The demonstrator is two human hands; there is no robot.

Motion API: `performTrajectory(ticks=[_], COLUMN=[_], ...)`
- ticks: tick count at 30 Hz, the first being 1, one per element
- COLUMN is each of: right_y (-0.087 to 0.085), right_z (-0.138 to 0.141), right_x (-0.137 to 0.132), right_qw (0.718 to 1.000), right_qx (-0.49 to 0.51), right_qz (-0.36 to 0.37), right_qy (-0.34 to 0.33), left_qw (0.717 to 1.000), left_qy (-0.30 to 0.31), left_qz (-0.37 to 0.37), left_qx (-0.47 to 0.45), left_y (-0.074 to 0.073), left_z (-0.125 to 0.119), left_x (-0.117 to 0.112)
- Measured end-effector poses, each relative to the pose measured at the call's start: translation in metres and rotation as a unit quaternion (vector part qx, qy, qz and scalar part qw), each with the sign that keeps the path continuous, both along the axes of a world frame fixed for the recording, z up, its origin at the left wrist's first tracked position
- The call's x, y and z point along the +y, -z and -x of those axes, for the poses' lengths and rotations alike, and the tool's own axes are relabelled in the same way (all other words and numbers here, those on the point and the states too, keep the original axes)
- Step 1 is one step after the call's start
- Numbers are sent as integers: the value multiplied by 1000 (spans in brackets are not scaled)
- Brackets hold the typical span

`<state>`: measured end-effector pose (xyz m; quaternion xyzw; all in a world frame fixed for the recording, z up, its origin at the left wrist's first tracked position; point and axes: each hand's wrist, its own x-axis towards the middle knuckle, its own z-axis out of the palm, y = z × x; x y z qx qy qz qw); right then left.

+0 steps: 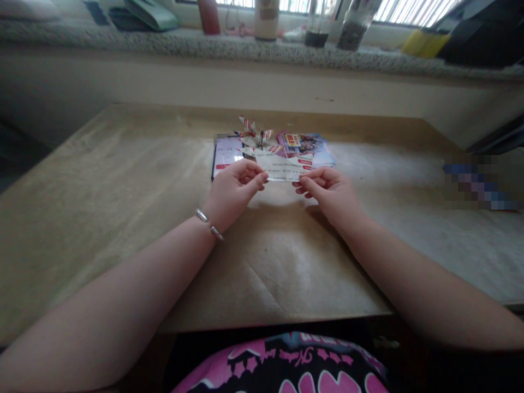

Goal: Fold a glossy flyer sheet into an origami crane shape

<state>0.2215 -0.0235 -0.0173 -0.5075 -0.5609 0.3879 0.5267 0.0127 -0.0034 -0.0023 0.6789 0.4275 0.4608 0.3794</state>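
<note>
A printed paper sheet, white with red and dark print, is stretched between my two hands above the table. My left hand, with a silver bangle at the wrist, pinches its lower left corner. The lower right corner is between the thumb and fingers of my right hand. Just behind the sheet stands a spiky folded paper piece with similar print. A phone with a lit screen lies left of it, partly hidden by my left hand. To the right are colourful printed cards or leaflets.
The wooden table reaches back to a wall. Above it, a speckled stone sill carries bottles, jars and a folded green item. A blurred blue item lies at the table's right.
</note>
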Motion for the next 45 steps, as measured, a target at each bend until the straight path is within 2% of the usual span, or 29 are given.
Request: performTrajectory(ticks=[8,16,21,26,32,35,45], right_y=[0,3,9,10,10,11,14], right_z=[0,-1,-1,-1,0,1,6], right_x=[0,3,8,9,11,12,12], right_qw=[999,997,999,994,993,995,999], right_qx=[-31,-57,-8,56,76,68,-7], right_qz=[-10,21,38,80,72,54,-21], right_qy=[-34,-45,-17,-40,-49,-46,-41], left_qw=[985,972,977,979,972,974,993], left_qy=[-3,-25,-5,5,-16,-3,78], left_qz=[154,209,196,186,200,191,53], left_qx=[-73,-103,-90,-85,-124,-119,-67], left_y=[4,4,3,4,5,8,23], left_z=[-3,-6,-7,-9,-11,-11,-11], left_x=[2,3,1,1,1,3,8])
